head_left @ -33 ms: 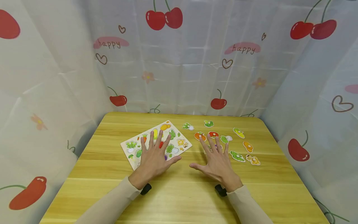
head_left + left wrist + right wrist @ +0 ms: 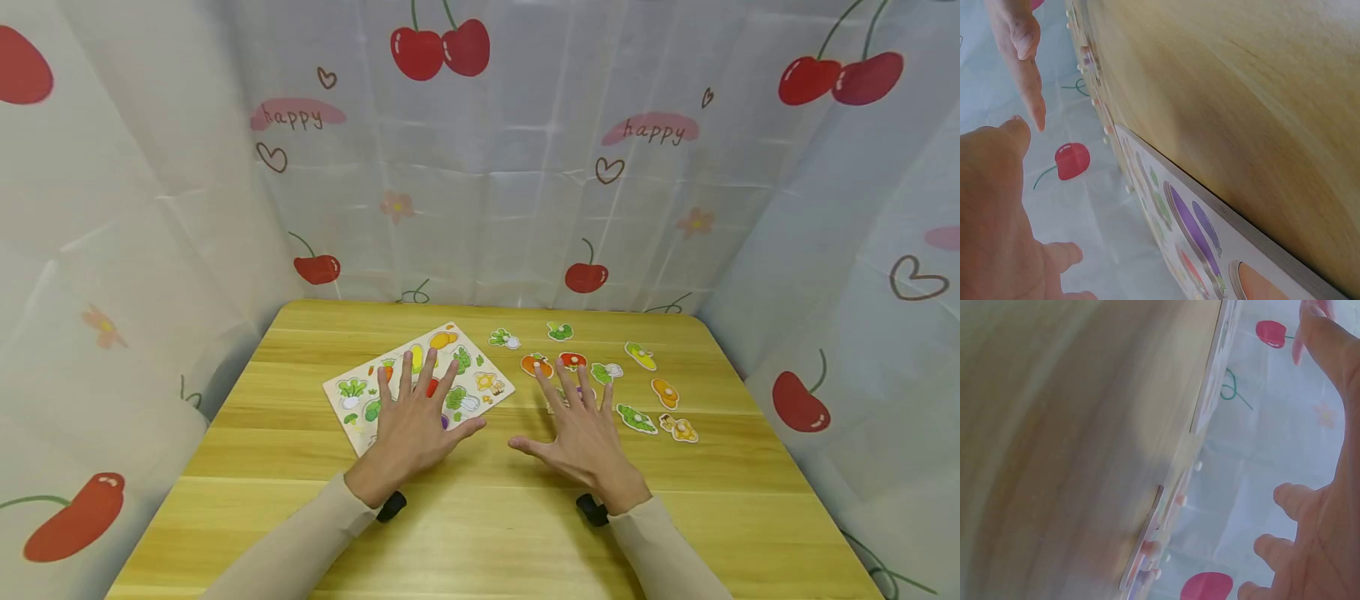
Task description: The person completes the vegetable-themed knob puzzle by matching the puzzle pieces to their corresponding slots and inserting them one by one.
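My left hand [image 2: 416, 425] is held over the near part of a puzzle board [image 2: 471, 377] printed with vegetables, its fingers spread and nothing held. In the left wrist view the thumb and fingertips stand off the board, whose purple eggplant picture [image 2: 1192, 228] shows. Fingers also spread, my right hand [image 2: 588, 437] hovers by a scatter of knobbed vegetable pieces and holds none. Its fingers overlap an orange pumpkin piece [image 2: 534, 365] and a red piece [image 2: 572, 358], and partly hide a purple one. To its right lie a green pea-pod piece [image 2: 637, 418] and a yellow mushroom piece [image 2: 682, 429].
Farther back on the wooden table [image 2: 480, 533] are a radish piece [image 2: 505, 338], a broccoli piece [image 2: 560, 332] and a corn piece [image 2: 641, 356]. An orange piece [image 2: 665, 393] lies at the right. A cherry-print curtain [image 2: 480, 208] surrounds the table's back and sides.
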`<state>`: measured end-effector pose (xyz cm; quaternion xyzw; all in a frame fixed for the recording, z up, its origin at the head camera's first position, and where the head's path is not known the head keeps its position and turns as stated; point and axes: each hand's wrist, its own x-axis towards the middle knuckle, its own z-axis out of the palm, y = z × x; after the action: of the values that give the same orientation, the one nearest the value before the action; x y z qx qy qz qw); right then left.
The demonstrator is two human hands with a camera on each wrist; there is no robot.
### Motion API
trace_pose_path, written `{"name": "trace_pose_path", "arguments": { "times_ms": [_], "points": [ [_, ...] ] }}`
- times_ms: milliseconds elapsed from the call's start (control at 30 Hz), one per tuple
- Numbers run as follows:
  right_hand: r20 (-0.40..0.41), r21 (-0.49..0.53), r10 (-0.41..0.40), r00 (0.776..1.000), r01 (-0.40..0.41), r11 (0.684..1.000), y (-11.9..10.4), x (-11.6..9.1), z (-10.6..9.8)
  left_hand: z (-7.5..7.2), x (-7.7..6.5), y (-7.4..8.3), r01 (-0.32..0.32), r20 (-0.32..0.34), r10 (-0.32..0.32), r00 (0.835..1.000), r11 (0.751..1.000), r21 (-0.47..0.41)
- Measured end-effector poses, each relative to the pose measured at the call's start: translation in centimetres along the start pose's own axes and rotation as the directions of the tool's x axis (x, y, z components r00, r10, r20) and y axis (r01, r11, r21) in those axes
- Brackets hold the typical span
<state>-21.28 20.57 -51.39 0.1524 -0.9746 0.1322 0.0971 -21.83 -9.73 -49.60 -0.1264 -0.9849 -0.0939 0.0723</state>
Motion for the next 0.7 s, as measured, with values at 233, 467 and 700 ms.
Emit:
{"name": "trace_pose_path", "arguments": {
  "times_ms": [233,467,700],
  "points": [
    [-0.006,-0.005,-0.005,1.0,0.005,1.0,0.2,0.1,-0.1,-0.1,0.0,0.0,0.012,0.015,-0.013,1.0,1.0,0.022],
    [-0.015,-0.008,-0.017,1.0,0.017,1.0,0.2,0.4,-0.3,-0.2,-0.1,-0.6,0.043,0.021,-0.043,0.999,0.999,0.009],
    [0.018,0.0,-0.053,0.998,0.053,0.999,-0.3,0.9,-0.2,0.1,-0.6,-2.0,0.071,0.028,-0.07,0.997,0.997,-0.015]
  ]
}}
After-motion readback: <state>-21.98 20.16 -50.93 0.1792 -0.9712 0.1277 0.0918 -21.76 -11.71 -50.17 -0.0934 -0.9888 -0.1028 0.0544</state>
